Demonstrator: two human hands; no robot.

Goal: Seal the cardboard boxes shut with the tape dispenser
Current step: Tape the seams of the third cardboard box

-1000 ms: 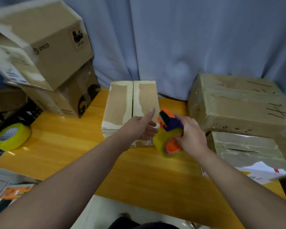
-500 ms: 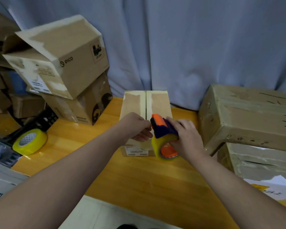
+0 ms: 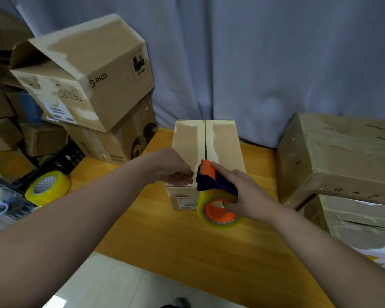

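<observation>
**Q:** Head view. Location of the small cardboard box (image 3: 222, 141)?
**A:** Centre of the table (image 3: 182, 245), towards the far edge. Flaps folded down, centre seam running near to far, pale torn strips on either side of it.

**Q:** Position of the tape dispenser (image 3: 211, 181)?
**A:** At the near end of that seam, against the near top edge of the box. Blue and orange body uppermost, yellowish roll hanging in front of the near face.

**Q:** Condition of the right hand (image 3: 251, 196)?
**A:** Closed round the tape dispenser. Fingers laid over the blue guard, thumb hooked into the orange core.

**Q:** Condition of the left hand (image 3: 171, 172)?
**A:** On the box top, left of the seam, just beside the orange nose of the dispenser. Fingers curled inward, tips towards the dispenser. Pinch on a tape end: cannot tell.

**Q:** Surroundings?
**A:** Spare tape roll (image 3: 47, 187) by the left edge of the table. PICO box (image 3: 93, 70) tilted on another carton at far left. Large worn boxes (image 3: 342, 156) stacked at right, apart from the small box. Blue-grey curtain (image 3: 276, 52) behind.
</observation>
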